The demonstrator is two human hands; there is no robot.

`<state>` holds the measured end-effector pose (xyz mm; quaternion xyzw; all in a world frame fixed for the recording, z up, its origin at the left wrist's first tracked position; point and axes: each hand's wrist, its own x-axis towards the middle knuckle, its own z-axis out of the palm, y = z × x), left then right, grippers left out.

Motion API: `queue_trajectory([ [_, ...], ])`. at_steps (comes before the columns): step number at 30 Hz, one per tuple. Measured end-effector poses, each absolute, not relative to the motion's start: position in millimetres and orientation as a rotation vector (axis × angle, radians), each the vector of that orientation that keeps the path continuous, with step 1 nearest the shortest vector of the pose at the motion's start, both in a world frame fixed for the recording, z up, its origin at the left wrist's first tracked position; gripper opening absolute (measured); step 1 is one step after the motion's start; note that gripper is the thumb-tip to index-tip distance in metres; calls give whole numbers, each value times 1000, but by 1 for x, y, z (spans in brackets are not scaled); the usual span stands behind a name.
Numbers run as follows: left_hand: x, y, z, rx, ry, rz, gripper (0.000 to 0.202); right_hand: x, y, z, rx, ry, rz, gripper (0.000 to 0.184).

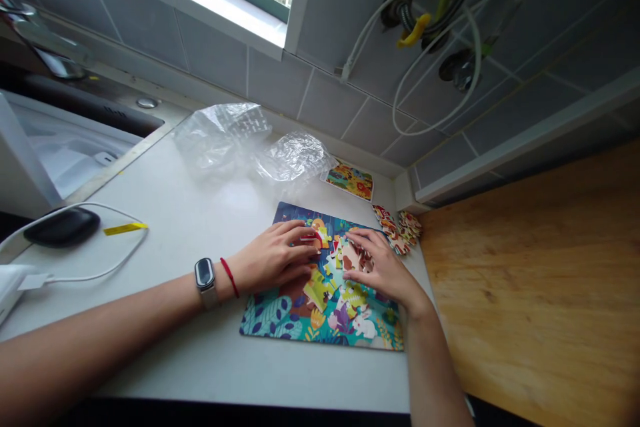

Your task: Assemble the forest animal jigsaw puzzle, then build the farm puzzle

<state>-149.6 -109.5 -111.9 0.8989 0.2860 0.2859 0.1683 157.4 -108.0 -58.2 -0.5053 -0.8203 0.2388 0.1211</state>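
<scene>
A colourful jigsaw board [280, 317] with forest pictures lies on the white counter under both my hands. Loose puzzle pieces [316, 290] lie scattered and overlapping across its middle. My left hand [275, 257] comes in from the left, palm down, its fingers stretched out over pieces near the board's upper middle. At the right side of the board, my right hand [385, 267] curves its thumb and fingers around a small heap of pieces [361, 257]; part of that heap is hidden by the fingers.
Crumpled clear plastic wrap [295, 157] lies behind the board. A picture card [350, 180] and another pile of pieces [399, 230] are by the wall corner. At left are a white cable [90, 279], a black mouse-like object [63, 227] and a sink [145, 121].
</scene>
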Motion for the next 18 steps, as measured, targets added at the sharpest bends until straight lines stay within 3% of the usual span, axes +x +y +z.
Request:
queue_trajectory([
  [2, -151, -108, -118, 2563, 869, 788, 33, 165, -109, -58, -1505, -2438, 715, 74],
  [7, -151, -107, -120, 2566, 867, 775, 27, 165, -108, -57, -1493, -2428, 707, 50],
  [15, -153, -104, -115, 2575, 910, 814, 24, 171, -109, -52, -1566, -2369, 622, 33],
  [18, -152, -104, -114, 2560, 955, 835, 23, 154, -111, -56, -1499, -2323, 573, 41],
])
